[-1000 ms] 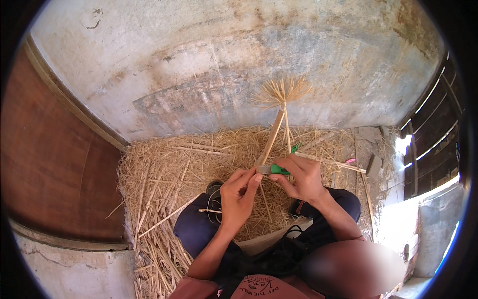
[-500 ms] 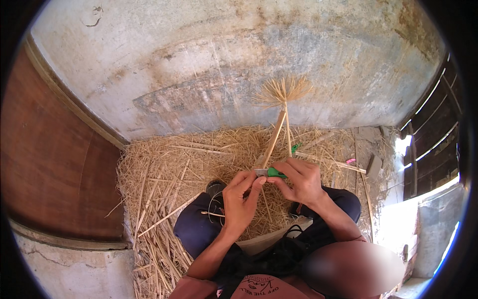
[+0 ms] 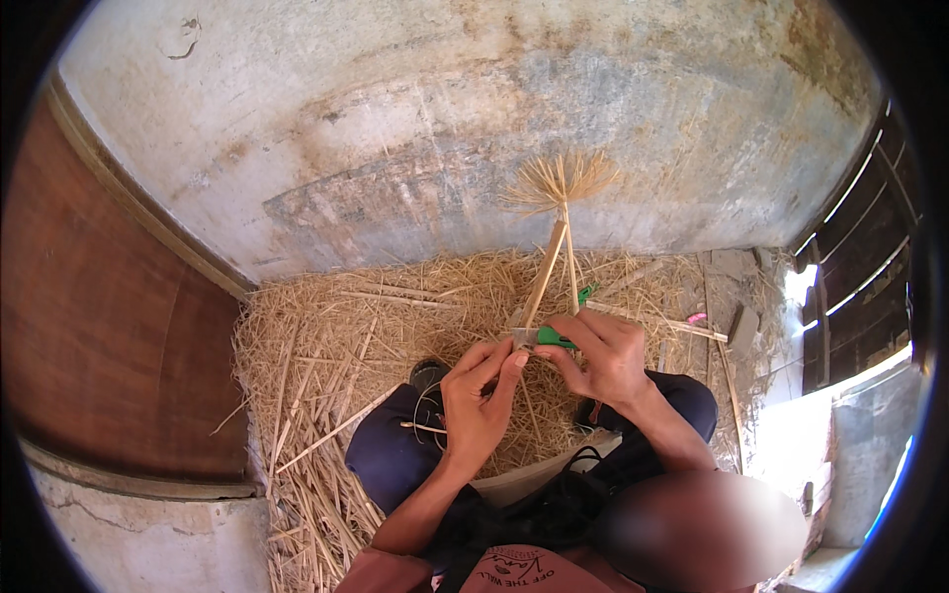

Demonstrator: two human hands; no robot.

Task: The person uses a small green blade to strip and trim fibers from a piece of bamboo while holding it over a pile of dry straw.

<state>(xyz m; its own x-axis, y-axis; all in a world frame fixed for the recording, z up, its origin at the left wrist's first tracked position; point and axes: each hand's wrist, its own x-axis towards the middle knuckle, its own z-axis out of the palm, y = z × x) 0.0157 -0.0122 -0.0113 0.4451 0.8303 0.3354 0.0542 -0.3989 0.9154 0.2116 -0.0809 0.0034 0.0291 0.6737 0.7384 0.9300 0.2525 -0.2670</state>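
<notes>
A knife with a green handle (image 3: 556,338) is in my right hand (image 3: 608,358), its short grey blade (image 3: 526,337) pointing left. My left hand (image 3: 478,395) is closed, thumb against fingers, right beside the blade; what it pinches is too small to make out. Just beyond the blade lies the lower end of a flat wooden slat (image 3: 546,277), which slopes up toward the wall. Next to it a thin stick (image 3: 571,265) runs from a fan of split strands (image 3: 561,182) down behind my right hand.
Straw-like shavings and long strips (image 3: 326,395) cover the floor around my legs. A stained wall (image 3: 415,148) rises ahead, with a brown panel (image 3: 119,296) at left. To the right are a green object (image 3: 585,295), a pink piece (image 3: 697,318) and a grey block (image 3: 743,326).
My right hand and the knife have shifted slightly right, and more of the blade shows between my hands. My left hand has stayed almost in place.
</notes>
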